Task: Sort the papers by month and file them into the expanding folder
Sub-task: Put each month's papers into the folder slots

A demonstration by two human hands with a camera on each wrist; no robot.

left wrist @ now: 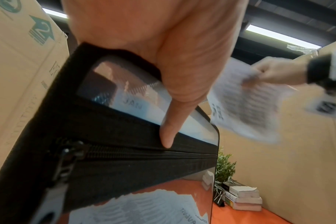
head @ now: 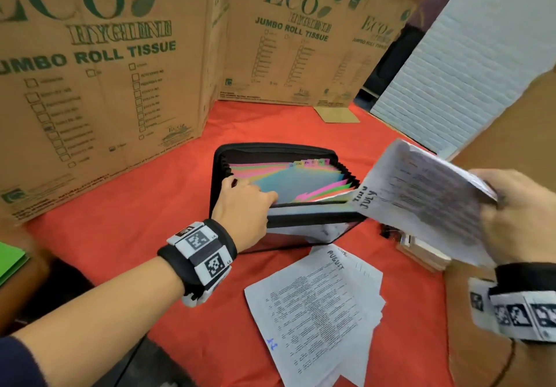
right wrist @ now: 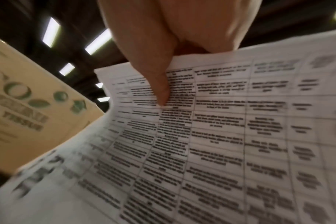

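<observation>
Printed sheets marked JULY were pinched between thumb and curled fingers of the right hand, just right of the expanding folder. Its front wall was gripped by the left hand, fingers inside. AUGUST papers lay below on the red cloth.

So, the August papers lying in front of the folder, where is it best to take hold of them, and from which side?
Probably by the loose near-right edge of the August papers, coming from the right. The sheets are fanned and stepped there, so a thumb-over, fingers-under grip can catch the whole pile. The far end sits close to the expanding folder, leaving less room.
</observation>
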